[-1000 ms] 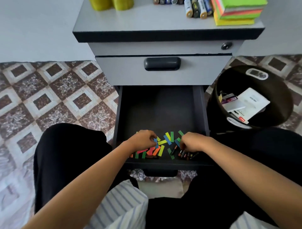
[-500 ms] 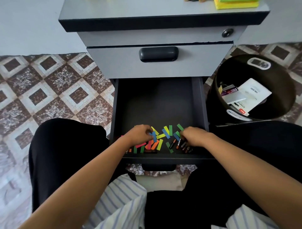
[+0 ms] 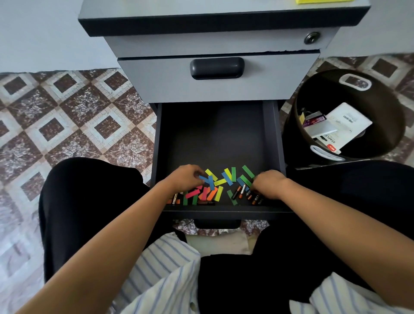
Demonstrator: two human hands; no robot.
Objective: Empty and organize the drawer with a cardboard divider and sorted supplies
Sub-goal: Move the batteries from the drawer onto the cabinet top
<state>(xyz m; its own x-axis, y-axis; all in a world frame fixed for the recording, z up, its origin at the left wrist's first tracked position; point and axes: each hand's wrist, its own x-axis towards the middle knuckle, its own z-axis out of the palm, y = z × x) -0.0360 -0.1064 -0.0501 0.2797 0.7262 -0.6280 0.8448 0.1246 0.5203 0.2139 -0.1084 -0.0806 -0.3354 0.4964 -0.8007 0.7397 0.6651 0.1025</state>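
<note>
Head view: A person seated on the floor works both hands at the front of the open drawer (image 3: 156, 143), the lowest in a grey cabinet (image 3: 156, 89).

Change: Over the last second the hands have barely shifted, and both stay among the loose contents at the drawer's front. The view has dipped. Of the supplies on the surface above the drawer, only the edge of a yellow pad (image 3: 324, 1) now shows.

Meaning: Emptying looks well advanced but slowed by the small items. The drawer's back and middle are bare, no cardboard divider is in sight, and refilling has apparently not begun.

Strips: Coloured strips (image 3: 220, 179) lie scattered across the drawer's front between the two hands, several crossing one another.

Batteries: Small batteries (image 3: 240, 192) lie at the drawer's front right. Two sit just left of the right hand and more are partly beneath it. What look like a few others lie at the front left, by the left wrist.

Left hand: The left hand (image 3: 186, 179) is knuckles-up at the drawer's front left. Its fingers (image 3: 196, 172) curl downward, with the tips touching a blue strip (image 3: 210, 182). Whether they pinch it or only rest on it cannot be told.

Right hand: The right hand (image 3: 268, 185) is at the drawer's front right, its fingers tucked under the palm over batteries and strips. The tips are hidden, so it cannot be told whether they grasp anything.

Bin: A dark bin (image 3: 380, 107) stands just right of the drawer, holding discarded packaging.
</note>
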